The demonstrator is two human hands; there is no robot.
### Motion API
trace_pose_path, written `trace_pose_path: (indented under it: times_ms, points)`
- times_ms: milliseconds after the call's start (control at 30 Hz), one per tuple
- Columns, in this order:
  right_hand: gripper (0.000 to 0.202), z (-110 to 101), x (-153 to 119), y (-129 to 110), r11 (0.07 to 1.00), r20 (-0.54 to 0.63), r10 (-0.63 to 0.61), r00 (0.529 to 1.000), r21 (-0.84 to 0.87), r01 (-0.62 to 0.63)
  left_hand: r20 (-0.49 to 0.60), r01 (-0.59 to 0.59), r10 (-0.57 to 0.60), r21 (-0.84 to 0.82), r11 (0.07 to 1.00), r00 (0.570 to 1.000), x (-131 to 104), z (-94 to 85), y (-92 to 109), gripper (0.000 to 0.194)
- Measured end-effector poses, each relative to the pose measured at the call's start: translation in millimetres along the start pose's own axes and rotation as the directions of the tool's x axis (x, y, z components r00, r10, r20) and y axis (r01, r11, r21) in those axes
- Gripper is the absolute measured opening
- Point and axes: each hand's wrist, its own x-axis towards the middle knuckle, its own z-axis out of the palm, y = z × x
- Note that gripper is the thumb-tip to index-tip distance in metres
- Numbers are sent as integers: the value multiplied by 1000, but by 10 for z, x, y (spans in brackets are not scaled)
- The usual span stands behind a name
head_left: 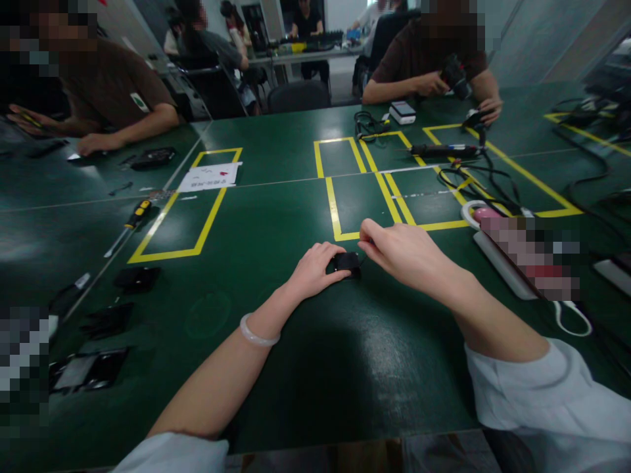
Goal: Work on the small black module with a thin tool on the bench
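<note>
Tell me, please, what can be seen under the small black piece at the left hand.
Green table shows around the small black piece, with a dark strip, perhaps shadow, at its near edge; the piece and the left hand cover whatever lies directly beneath.

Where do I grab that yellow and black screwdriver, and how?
Probably best by its fat handle, from above, pinching across its long sides. The screwdriver lies flat on the table, and the handle is much thicker than the thin shaft, which points to the near left.
</note>
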Motion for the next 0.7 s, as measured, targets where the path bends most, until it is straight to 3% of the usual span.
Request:
trace_pose_path:
  times_ms: [167, 400, 700]
  points:
    - [22, -6, -21, -5, 996, -28, -24, 999, 81, 26, -12, 1, -1, -6, 1000, 1000, 1, 6, -5, 37]
    - [26, 14, -2, 12, 1000, -3, -10, 1000, 15, 10, -13, 4, -4, -13, 1000, 1000, -1, 11, -9, 38]
    - [22, -21, -27, -18, 994, -30, -40, 999, 96, 43, -2, -4, 4, 0, 1000, 1000, 3, 5, -7, 38]
